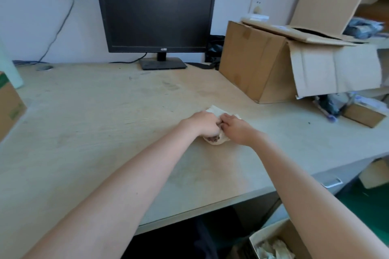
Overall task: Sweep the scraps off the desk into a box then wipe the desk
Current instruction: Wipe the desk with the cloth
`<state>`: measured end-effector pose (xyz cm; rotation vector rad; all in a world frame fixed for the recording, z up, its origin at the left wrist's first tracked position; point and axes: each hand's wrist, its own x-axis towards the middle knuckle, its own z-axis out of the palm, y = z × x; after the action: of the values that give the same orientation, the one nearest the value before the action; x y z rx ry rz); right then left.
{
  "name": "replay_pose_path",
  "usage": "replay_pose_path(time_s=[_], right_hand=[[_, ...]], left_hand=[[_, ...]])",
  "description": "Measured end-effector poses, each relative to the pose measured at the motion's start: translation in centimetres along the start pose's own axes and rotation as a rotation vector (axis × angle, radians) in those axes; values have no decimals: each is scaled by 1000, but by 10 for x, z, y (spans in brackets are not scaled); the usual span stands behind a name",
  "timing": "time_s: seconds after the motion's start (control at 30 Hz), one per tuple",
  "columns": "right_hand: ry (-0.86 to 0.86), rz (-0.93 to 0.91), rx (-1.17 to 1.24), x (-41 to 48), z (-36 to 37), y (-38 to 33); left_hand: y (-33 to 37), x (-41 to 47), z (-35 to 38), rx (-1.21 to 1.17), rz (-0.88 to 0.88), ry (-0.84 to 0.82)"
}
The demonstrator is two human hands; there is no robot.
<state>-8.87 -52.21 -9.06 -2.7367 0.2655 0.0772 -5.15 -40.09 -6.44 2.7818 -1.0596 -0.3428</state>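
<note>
Both my hands meet over a crumpled white tissue point(214, 110) in the middle of the pale wooden desk point(105, 124). My left hand point(205, 123) is closed around the tissue's left part. Touching it from the right, my right hand point(236, 127) pinches the same tissue. A dirty brownish patch of the tissue shows under my left hand. On the floor below the desk's front right edge stands an open cardboard box point(271, 235) with crumpled paper scraps inside; my right forearm crosses in front of it.
A black monitor point(155, 12) stands at the back of the desk. A large cardboard box point(256, 65) with hanging flaps sits at the right. A smaller box point(364, 114) and clutter lie beyond it. Another carton point(9, 105) is at the left edge.
</note>
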Motion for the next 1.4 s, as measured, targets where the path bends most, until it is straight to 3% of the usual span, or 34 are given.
replay_pose_path(time_s=[0.37,0.73,0.87,1.0,1.4], right_hand=[[-36,-21,-73,-37,38,-52],[-153,-240,-43,-65,62,-131],[-233,-320,-5,-76,54,-123],[-231,-358,40,-80,51,-106],[-115,-76,144,-95,-2,11]], left_hand=[[-40,-58,-9,101,87,-46],[-95,-148,-3,129,-77,-47],[-95,-165,5,89,-115,-66],[-77,-166,15,175,-104,33],[53,-97,41,59,30,149]])
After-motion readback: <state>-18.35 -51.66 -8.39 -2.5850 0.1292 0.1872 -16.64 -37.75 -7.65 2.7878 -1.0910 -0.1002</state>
